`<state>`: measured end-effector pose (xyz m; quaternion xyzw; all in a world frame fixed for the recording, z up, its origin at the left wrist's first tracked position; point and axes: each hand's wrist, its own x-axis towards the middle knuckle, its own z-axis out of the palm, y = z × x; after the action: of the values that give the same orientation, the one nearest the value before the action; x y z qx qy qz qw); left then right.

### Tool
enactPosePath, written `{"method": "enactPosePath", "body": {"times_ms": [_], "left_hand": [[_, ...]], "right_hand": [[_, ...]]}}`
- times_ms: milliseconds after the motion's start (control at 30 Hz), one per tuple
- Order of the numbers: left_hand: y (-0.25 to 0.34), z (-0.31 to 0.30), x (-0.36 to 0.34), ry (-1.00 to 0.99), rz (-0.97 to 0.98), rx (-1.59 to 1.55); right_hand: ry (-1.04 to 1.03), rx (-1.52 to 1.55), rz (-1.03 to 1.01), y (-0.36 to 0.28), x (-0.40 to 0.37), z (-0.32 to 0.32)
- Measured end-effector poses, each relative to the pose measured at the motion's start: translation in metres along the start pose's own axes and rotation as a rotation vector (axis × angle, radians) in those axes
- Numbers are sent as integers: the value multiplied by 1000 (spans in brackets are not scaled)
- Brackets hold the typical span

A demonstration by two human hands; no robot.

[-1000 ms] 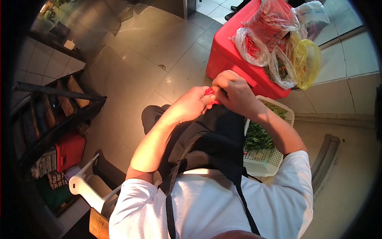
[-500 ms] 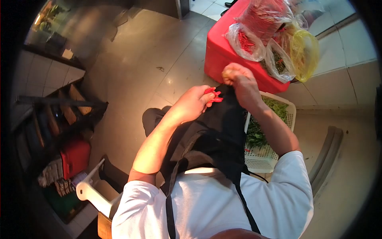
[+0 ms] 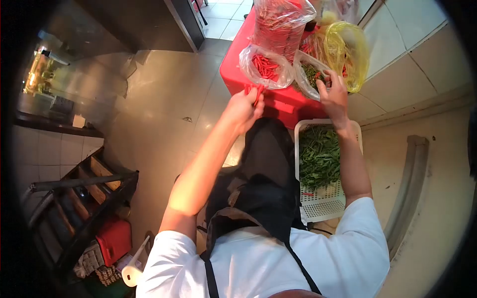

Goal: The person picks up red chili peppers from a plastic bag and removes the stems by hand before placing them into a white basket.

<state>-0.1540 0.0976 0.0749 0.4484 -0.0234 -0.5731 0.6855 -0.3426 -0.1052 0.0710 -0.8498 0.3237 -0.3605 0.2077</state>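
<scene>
My left hand (image 3: 243, 110) is closed round several red chili peppers (image 3: 255, 91), which stick out past the fingers. It is just in front of an open clear bag (image 3: 283, 77) of red chilies (image 3: 265, 67). My right hand (image 3: 334, 97) reaches over a second clear bag (image 3: 301, 82), its fingers apart at the bag's mouth. Green stems (image 3: 311, 73) with a few red bits lie inside that bag. Nothing shows clearly between the right fingers, though the far fingertips are partly hidden.
Both bags rest on a red box (image 3: 233, 72), with a large bag of chilies (image 3: 280, 30) and a yellow bag (image 3: 360, 54) behind. Below my right arm a white basket (image 3: 328, 211) holds leafy greens (image 3: 318, 161). A dark slatted rack (image 3: 82, 198) stands left.
Both hands have moved forward from above my lap towards the bags. The right hand has opened over the bag of stems; the left keeps its chilies. The camera view has shifted too.
</scene>
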Motion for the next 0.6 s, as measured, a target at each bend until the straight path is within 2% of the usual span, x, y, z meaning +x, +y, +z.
{"method": "enactPosePath", "body": {"times_ms": [33,133,267,300,433,533,567,600], "left_hand": [[0,8,24,30,-31,-164],[5,29,92,172,41,-368],[9,33,129,153,93,-348],[15,34,136,128,30,-363],[29,35,144,69,-7,-239],[44,45,130,38,-43,-284],[47,45,128,-54,-41,-306],[52,48,125,-34,-65,-307]], "right_hand": [[22,-8,37,-7,-5,0],[11,65,87,-2,-20,-7],[19,130,94,5,-33,-18],[10,128,114,8,-35,-18],[33,137,104,13,-39,-17],[39,164,110,12,-41,-15],[39,173,116,11,-41,-15],[38,183,122,9,-40,-14]]}}
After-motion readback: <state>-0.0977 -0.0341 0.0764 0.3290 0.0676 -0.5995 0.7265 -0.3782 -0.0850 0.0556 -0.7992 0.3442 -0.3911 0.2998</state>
